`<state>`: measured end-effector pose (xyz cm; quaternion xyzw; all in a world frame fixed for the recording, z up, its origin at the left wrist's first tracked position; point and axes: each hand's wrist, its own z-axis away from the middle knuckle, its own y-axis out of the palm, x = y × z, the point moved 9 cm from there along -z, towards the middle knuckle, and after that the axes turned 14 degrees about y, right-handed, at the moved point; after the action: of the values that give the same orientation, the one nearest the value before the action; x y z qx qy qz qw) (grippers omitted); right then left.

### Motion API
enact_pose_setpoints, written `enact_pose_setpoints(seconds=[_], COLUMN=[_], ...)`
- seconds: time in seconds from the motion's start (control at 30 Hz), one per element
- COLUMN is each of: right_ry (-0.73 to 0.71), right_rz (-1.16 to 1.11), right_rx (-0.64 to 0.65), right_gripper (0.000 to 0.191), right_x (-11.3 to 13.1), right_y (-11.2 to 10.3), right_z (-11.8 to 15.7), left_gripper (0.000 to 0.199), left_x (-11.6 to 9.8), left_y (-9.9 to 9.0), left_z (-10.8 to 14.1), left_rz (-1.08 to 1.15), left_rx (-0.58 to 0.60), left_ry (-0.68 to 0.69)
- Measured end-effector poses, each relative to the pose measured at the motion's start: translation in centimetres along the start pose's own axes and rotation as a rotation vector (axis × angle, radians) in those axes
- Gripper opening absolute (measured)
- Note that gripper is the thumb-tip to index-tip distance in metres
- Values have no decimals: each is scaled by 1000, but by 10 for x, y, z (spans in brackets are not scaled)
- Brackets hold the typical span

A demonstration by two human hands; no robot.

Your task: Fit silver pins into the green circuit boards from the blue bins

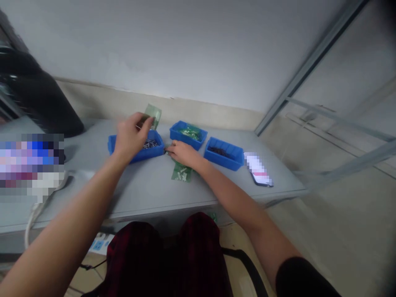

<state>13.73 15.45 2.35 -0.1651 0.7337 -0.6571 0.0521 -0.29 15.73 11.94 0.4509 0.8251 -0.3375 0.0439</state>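
Note:
A small green plastic bag is pinched in the fingers of my left hand, above the left blue bin. Small shiny metal pieces lie in that bin. My right hand is low over the desk by the bin's right corner, its fingers closed together at a tiny dark item I cannot make out. Beneath that wrist lies another green plastic bag with small pale pieces showing in it. A second blue bin behind my right hand holds more green bags.
To the right, a third blue bin contains dark small parts, with a phone beside it. At the left stand a large black bottle and a white cable. Metal bars rise past the right end of the grey desk.

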Motion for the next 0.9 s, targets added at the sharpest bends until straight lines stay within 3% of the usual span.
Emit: enact_pose_setpoints(seconds=[0.2, 0.33, 0.47, 0.67, 0.8, 0.9], right_ry=[-1, -62, -115, 39, -83, -109], right_rz=[124, 206, 183, -47, 116, 216], right_rx=[-36, -61, -6, -4, 8, -19], right_gripper=[31, 31, 29, 27, 21, 24], right_x=[13, 16, 10, -10, -2, -5], right_y=[-3, -3, 0, -7, -3, -3], right_z=[3, 6, 9, 5, 7, 9], left_gripper=[32, 30, 27, 26, 22, 19], left_x=[2, -5, -15, -34, -35, -24], left_y=[11, 22, 39, 65, 87, 95], left_z=[3, 3, 8, 28, 54, 63], left_rz=[-1, 106, 281, 351, 396, 377], left_rx=[35, 141, 341, 760, 1042, 1084], left_ry=[39, 48, 53, 117, 68, -10])
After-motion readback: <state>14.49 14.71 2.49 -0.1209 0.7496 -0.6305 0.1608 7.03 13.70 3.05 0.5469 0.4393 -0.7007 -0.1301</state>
